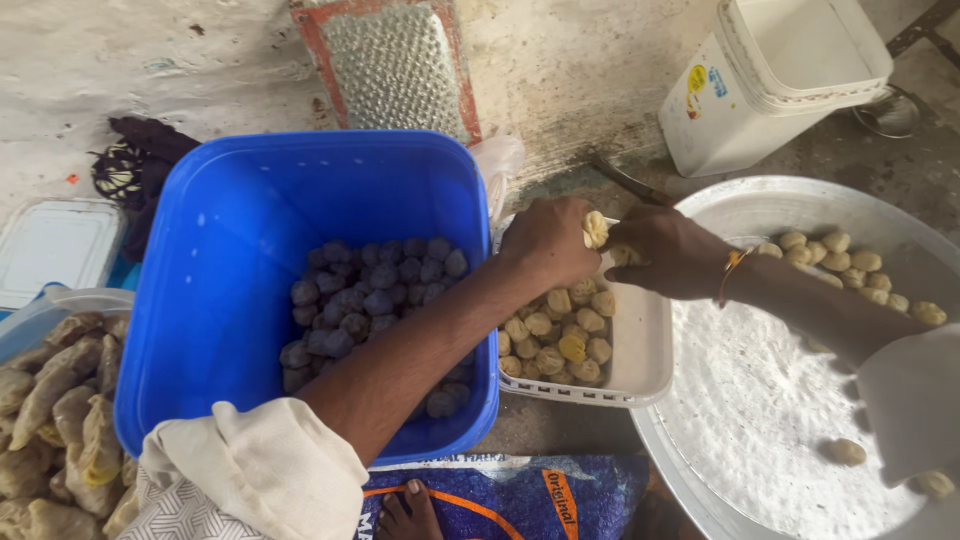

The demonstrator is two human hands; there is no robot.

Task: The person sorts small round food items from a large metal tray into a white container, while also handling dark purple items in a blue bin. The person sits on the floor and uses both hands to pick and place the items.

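Head view, entry one: my left hand [545,240], reaching across the blue tub [230,260], is closed about a pale dough ball [595,228], fingers curled round it above the far end of the white tray [645,350].

Entry two: my right hand [670,252], bangle at the wrist, meets the left at that same ball. Its fingers are folded in against the dough, but I cannot tell whether they pinch it or only press.

Entry three: white tray, just beside the tub, carrying a heap of yellowish dough balls [560,340]. The held piece hangs directly over it.

Entry four: blue tub, holding similar balls [375,300] that look grey-blue in its shade.

Entry five: wide metal platter [760,200], floured, with a row of balls [850,265] at the far rim and two strays near the front.

Entry six: clear container of folded dumplings [60,420] at lower left; white lidded bucket [770,80] at upper right; a flat white lid [55,245] at left; printed sack [510,495] and a bare foot [410,510] below.

Step in hand, as I judge it: both hands work a single piece, shaping or parting it above the tray. The next move would call for a light, even squeeze so the ball keeps its form, and a hold steady enough that it does not drop onto the heap beneath.
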